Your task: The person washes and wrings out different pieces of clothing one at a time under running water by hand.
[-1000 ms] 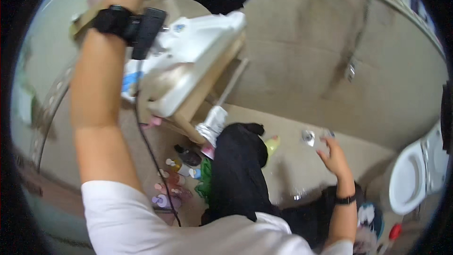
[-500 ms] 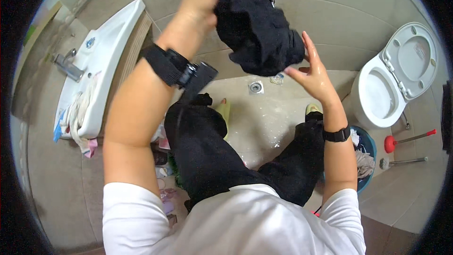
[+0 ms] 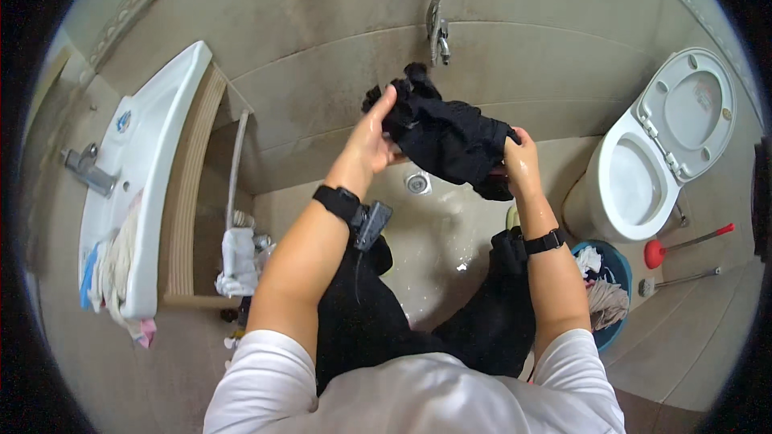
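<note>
A crumpled black garment [image 3: 450, 138] hangs in front of me between both hands, above the tiled floor. My left hand [image 3: 370, 141] supports its left end, thumb lying along the cloth and the other fingers partly hidden beneath it. At the right end, my right hand [image 3: 523, 165] is closed round the fabric's edge. The hand and forearm skin looks wet. Which kind of garment it is does not show.
A floor drain [image 3: 417, 183] lies under the garment. A tap with a hose [image 3: 443, 44] is on the far wall. To the left is a white sink [image 3: 173, 112] with cloths on its rim. Right are a toilet [image 3: 599, 193], a blue tub [image 3: 615, 257] of laundry and a red plunger [image 3: 655, 253].
The black garment has come down and nearer to me, with both hands lower. My right hand's spread fingers have closed on the cloth. The wall tap has come into view.
</note>
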Available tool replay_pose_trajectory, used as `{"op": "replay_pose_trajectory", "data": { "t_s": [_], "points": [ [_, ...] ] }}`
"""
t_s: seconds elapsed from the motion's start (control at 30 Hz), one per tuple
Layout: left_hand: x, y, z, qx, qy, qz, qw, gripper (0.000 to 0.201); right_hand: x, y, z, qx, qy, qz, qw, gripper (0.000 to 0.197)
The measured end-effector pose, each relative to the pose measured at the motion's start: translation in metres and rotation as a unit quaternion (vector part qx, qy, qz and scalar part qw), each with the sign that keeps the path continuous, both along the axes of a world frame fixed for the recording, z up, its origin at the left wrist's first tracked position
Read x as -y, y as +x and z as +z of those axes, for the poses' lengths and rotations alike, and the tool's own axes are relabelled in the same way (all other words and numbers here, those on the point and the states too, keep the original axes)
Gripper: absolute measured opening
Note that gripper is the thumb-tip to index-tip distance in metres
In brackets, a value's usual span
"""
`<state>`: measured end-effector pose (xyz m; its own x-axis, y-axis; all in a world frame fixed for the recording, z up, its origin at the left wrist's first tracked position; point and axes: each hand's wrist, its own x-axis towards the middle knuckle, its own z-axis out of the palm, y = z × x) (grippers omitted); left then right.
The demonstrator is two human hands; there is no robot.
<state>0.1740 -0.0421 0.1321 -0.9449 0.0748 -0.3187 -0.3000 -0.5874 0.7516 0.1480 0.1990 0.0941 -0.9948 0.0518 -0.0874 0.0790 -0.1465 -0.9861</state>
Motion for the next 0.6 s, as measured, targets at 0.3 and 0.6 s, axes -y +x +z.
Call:
{"op": "replay_pose_trajectory", "data": {
  "t_s": [0.3, 0.6],
  "points": [
    [-0.026, -0.091, -0.09, 0.049, 0.246, 0.14, 0.958, 0.025, 0.022, -0.087, -0.03, -0.024, 0.391, 0.156, 0.907, 0.042],
    [-0.06, -0.172, -0.127, 0.116, 0.375, 0.197, 0.899, 0.018, 0.069, -0.153, 0.05, -0.221, 0.412, 0.118, 0.876, 0.05]
  ]
}}
